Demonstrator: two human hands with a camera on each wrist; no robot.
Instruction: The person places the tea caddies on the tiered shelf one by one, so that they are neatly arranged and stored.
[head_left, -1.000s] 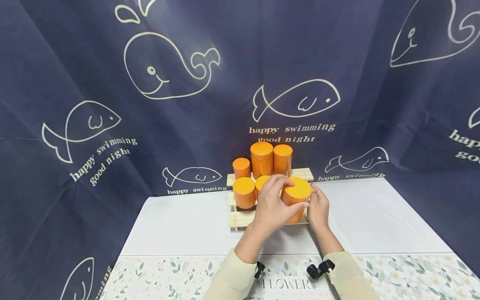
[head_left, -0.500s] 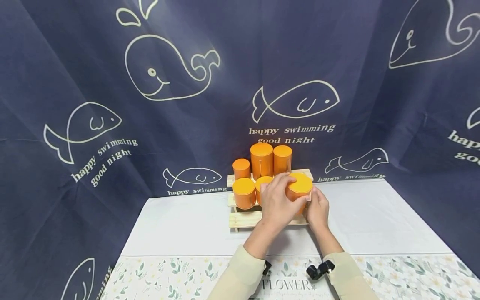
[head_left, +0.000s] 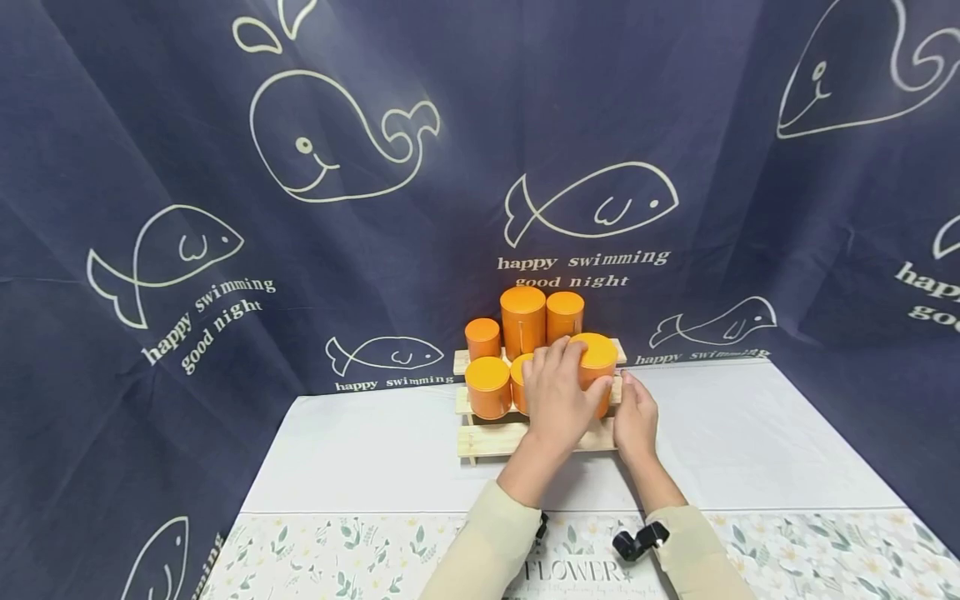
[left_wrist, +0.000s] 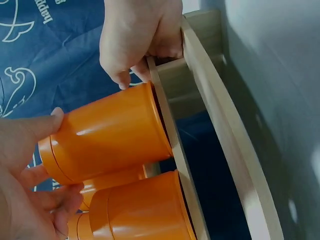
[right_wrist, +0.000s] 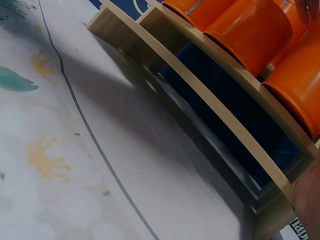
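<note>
My left hand [head_left: 558, 400] grips an orange cylindrical canister [head_left: 600, 352] near its top, thumb on one side and fingers on the other. The canister stands upright at the right end of the middle step of a wooden tiered rack [head_left: 495, 439]. In the left wrist view its base [left_wrist: 159, 120] meets the step's edge. At the rack's right end, my right hand [head_left: 636, 417] holds the wooden frame, its fingers curled in by the end piece [left_wrist: 200, 30]. A shorter canister [head_left: 488, 387] and a partly hidden one [head_left: 519, 385] share the middle step.
On the top step stand a small canister [head_left: 483, 337], a tall one [head_left: 523, 321] and a medium one [head_left: 565, 315]. A dark blue printed curtain [head_left: 420, 275] hangs close behind the rack. The white table [head_left: 360, 454] has a floral mat [head_left: 337, 550] along its front.
My left hand has lifted the canister from the lower front step and moved it back onto the middle step. My right hand stays at the rack's right end.
</note>
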